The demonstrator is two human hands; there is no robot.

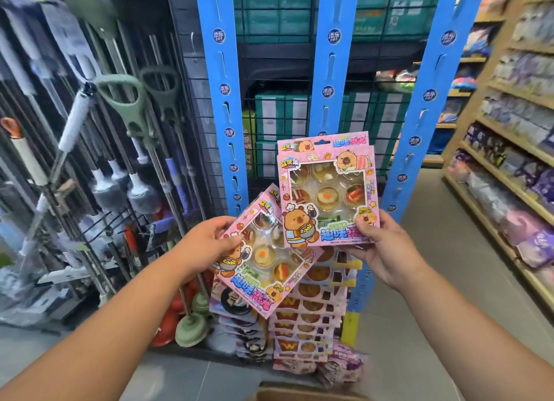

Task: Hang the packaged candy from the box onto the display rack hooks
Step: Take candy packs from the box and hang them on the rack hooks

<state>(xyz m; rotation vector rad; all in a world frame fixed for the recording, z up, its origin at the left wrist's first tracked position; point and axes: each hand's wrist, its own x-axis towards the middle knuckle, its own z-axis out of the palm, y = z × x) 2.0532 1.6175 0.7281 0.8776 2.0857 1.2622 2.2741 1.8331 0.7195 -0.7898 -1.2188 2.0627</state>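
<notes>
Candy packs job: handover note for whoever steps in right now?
Left hand: pinching the left edge of a tilted pink candy pack.
Right hand: holding an upright pink candy pack by its bottom right corner, raised in front of the blue hanging strips.
Box: only its edge shows at the bottom of the view; contents not visible.
Done: other packs already hang low on the strips.
Left: hang both held packs on the upper slots, which look unfilled.

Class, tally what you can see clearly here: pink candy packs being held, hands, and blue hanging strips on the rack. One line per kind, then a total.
Pink candy packs held: 2 (tilted pack, upright pack)
Hands: 2 (left hand, right hand)
Blue hanging strips: 3
Total: 7
</notes>
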